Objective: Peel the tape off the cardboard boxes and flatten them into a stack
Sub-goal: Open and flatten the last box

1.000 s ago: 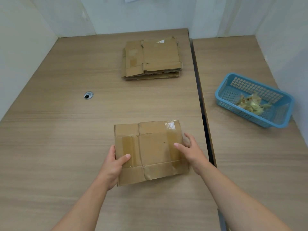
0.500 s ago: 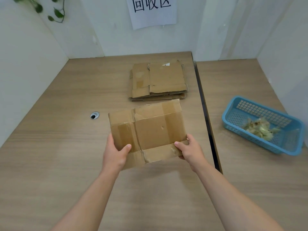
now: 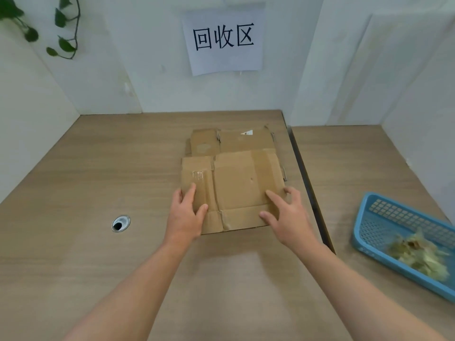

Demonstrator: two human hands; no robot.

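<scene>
step: stacking | flattened box (image 3: 236,190) sat on stack (image 3: 234,141), overhanging its near edge | left hand (image 3: 186,217), right hand (image 3: 288,217) lay on its near corners, fingers spread, not gripping | next, probably: push it back square, release

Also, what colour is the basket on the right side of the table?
Light blue plastic basket, seen clearly in the head view.

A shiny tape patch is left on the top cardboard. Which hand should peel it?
Probably the left hand: its index fingertip lies just below the tape patch on the flattened box. The right hand sits at the opposite edge.
</scene>
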